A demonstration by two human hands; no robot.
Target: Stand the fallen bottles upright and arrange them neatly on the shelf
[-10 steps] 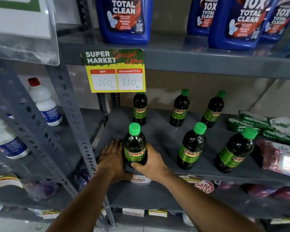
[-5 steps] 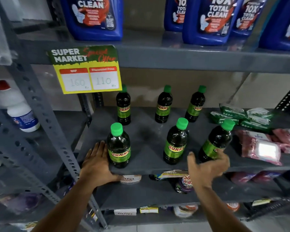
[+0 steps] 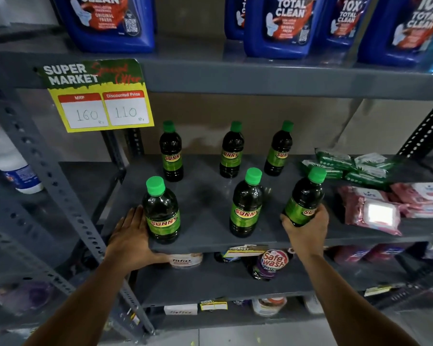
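Several dark Sunny bottles with green caps stand upright on the grey shelf [image 3: 205, 196], in a back row and a front row. The front left bottle [image 3: 161, 212] stands near the shelf edge; my left hand [image 3: 133, 236] lies flat against its left side and the shelf lip, fingers apart. The front middle bottle [image 3: 246, 203] stands untouched. My right hand [image 3: 308, 227] is wrapped around the base of the front right bottle [image 3: 305, 196], which leans slightly right. Behind stand the back left bottle [image 3: 171, 152], the back middle bottle [image 3: 231, 151] and the back right bottle [image 3: 278, 149].
Green wipe packs [image 3: 348, 166] and pink packs [image 3: 375, 211] lie on the shelf to the right. A yellow price tag [image 3: 98, 96] hangs from the upper shelf, which holds blue cleaner jugs [image 3: 278, 23]. A perforated post [image 3: 48, 171] stands left; a white bottle [image 3: 15, 168] beyond it.
My right hand left the front left bottle, swung right and closed on the front right bottle. My left hand stayed by the front left bottle. The view shifted right.
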